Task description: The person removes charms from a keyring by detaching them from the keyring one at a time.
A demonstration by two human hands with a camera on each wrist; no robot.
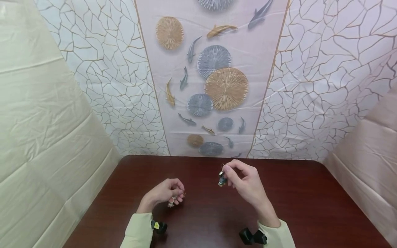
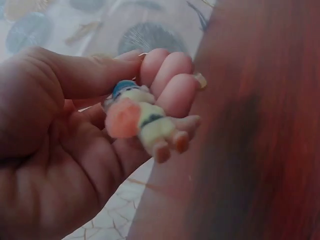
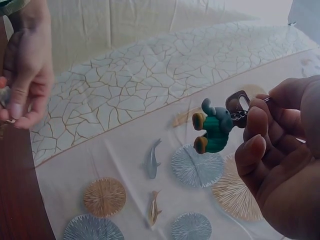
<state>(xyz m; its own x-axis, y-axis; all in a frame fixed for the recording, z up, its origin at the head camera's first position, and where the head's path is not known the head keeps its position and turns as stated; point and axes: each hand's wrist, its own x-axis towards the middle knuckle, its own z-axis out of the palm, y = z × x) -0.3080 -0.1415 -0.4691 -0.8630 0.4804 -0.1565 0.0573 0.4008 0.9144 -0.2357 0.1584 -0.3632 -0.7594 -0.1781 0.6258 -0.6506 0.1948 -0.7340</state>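
Observation:
My right hand (image 1: 246, 179) pinches a keychain by its ring between thumb and forefinger, above the table. From it dangles a small green and grey elephant-like figure (image 3: 216, 127) with tan feet, joined by a short chain and a metal clasp (image 3: 238, 106). Lower and to the left, my left hand (image 1: 164, 191) holds a second keychain by its ring. Its little figure (image 2: 145, 120) is cream with a blue cap, an orange round part and orange feet, and lies against the curled fingers. Part of its ring is hidden by the fingertips.
Both hands are over a dark red-brown table (image 1: 198, 220). Behind its far edge hangs a cloth (image 1: 201, 79) printed with fish and round shapes. Pale fabric walls (image 1: 46, 137) stand at either side. A black wrist camera (image 1: 252, 236) sits at each sleeve.

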